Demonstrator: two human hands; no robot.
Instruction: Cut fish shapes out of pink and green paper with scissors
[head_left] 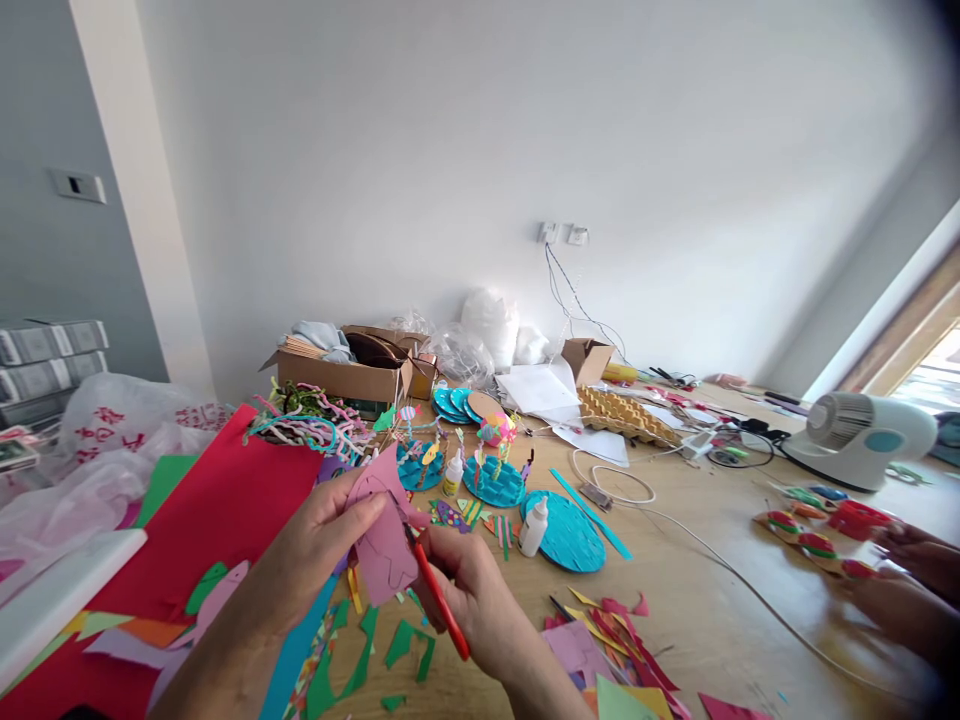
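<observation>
My left hand (328, 527) pinches a piece of pink paper (381, 545) that has a shape drawn on it in dark line. In my right hand (469, 590) is a pair of scissors with red handles (444, 605), its blades at the paper's right edge. The blades are partly hidden by the paper and my fingers. Below the paper lie green paper scraps (364, 650). Just beyond my hands stand two white glue bottles (533, 528), near a round blue plate (574, 535) and small patterned paper fish (448, 515).
Red paper sheets (247, 500) lie at the left, beside plastic bags (112, 430). Cardboard boxes (337, 385) and an egg tray (626, 415) stand at the back. A white cable (720, 555) crosses the table. Another person's hands (892, 590) hold a craft piece near a fan (855, 440).
</observation>
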